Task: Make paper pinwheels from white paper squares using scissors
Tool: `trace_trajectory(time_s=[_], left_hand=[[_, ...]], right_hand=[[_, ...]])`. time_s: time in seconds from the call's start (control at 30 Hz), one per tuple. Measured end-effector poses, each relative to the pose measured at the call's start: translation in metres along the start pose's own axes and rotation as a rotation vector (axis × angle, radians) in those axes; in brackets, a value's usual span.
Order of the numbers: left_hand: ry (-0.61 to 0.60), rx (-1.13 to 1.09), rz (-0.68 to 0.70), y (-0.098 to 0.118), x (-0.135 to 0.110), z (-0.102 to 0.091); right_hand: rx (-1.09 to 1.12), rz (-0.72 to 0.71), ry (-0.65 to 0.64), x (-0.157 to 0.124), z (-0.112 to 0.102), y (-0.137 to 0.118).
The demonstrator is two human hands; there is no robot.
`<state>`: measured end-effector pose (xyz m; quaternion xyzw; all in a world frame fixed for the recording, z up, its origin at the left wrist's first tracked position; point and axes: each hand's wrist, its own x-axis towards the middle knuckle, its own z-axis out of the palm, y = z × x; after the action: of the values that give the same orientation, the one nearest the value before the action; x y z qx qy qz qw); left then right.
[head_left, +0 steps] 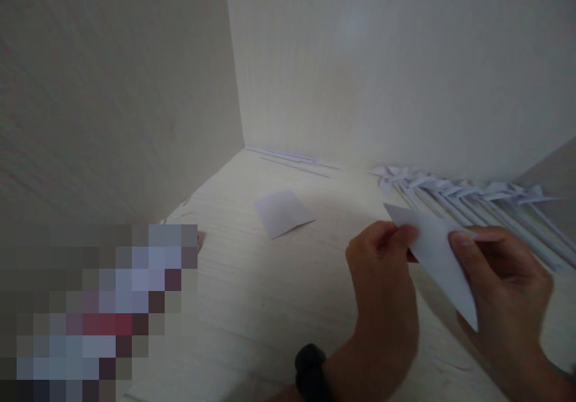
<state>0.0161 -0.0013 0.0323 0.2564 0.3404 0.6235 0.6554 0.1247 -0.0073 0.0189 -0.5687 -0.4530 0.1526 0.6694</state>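
Pale tabletop; left hand and right hand both pinching folded white paper between fingertips.

Your folded sheet: smooth, matt white paper. Beneath it, desk: pale matt wood grain. Your wristband: matt black.

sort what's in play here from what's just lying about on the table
In hand:
- folded white paper, pinched from both sides
- left hand, grip on its left edge
- right hand, grip on its right side

Lying about, untouched:
- square paper sheet, mid-table
- row of paper pinwheels on sticks, far right
- thin paper strips by the back wall
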Motion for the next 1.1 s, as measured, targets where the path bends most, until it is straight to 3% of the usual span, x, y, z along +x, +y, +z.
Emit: trace_trajectory(time_s=[0.17, 0.33, 0.5, 0.9, 1.1], left_hand=[[0.102, 0.013, -0.063, -0.002, 0.003, 0.002], [-0.022, 0.112, -0.179, -0.006, 0.001, 0.002], [-0.034, 0.124, -0.105, -0.01, 0.006, -0.002], [-0.165, 0.234, 0.089, -0.005, 0.022, -0.012], [-0.111, 0.285, 0.186, -0.003, 0.026, -0.018]], right_hand=[[0.042, -0.099, 0.024, -0.005, 0.005, -0.001], [0.027, -0.101, 0.021, -0.001, 0.004, 0.002], [0.164, -0.07, -0.04, 0.003, 0.001, 0.004], [0.213, -0.056, -0.259, 0.011, -0.003, 0.016], [0.208, -0.038, -0.339, 0.016, -0.003, 0.025]])
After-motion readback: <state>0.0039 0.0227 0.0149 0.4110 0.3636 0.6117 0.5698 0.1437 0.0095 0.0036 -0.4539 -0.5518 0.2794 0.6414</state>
